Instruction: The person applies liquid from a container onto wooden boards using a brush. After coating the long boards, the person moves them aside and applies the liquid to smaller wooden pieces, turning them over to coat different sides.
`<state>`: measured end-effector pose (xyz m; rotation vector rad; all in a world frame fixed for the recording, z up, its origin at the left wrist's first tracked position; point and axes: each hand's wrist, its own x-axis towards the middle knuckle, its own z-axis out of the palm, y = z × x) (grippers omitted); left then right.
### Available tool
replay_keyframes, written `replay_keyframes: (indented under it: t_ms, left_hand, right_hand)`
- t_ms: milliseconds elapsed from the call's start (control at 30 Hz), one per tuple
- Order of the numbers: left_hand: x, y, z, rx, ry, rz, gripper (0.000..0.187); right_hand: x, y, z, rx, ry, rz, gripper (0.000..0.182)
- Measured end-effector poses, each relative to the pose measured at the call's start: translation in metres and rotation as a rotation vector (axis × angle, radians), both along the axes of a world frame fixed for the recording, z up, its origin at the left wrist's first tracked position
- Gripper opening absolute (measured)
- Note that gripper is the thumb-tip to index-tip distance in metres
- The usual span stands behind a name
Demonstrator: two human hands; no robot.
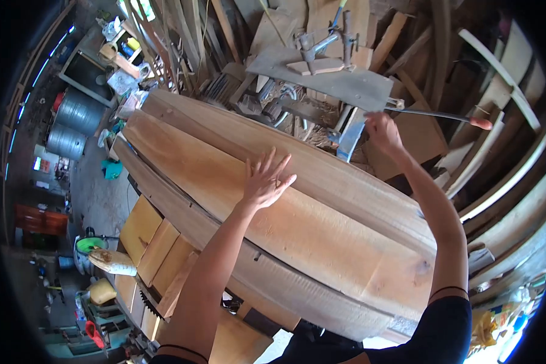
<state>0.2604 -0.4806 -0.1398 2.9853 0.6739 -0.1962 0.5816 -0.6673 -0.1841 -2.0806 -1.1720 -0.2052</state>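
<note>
My left hand (268, 179) lies flat with spread fingers on a wide, light-brown wooden board (321, 242), near the seam with the darker board (340, 188) beside it. My right hand (383, 132) is curled closed just past the far edge of the boards, beside a blue-painted metal bar (350, 136). What its fingers grip, if anything, is hidden. Right behind that hand is a grey metal plate (327, 79). A thin dark rod (434, 113) with a reddish handle (480, 124) sticks out to the right of it.
Stacked and curved planks (497, 176) crowd the right side. A clamp (321, 45) and a small wood piece (315, 66) sit on the metal plate. At lower left are short wood blocks (158, 249) and a toothed saw blade (150, 305). Metal drums (79, 112) stand far left.
</note>
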Motion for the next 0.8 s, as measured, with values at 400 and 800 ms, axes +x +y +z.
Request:
replay_keyframes:
  t_ms: [400,800]
  left_hand:
    - [0.013,-0.001,0.010,0.013,0.051,-0.038,0.080]
    - [0.014,0.003,0.012,-0.065,0.094,-0.041,0.081]
  right_hand:
    - [0.147,0.245,-0.058,-0.545,-0.364,-0.187,0.062]
    - [0.130,0.222,-0.038,-0.616,-0.214,0.052,0.056]
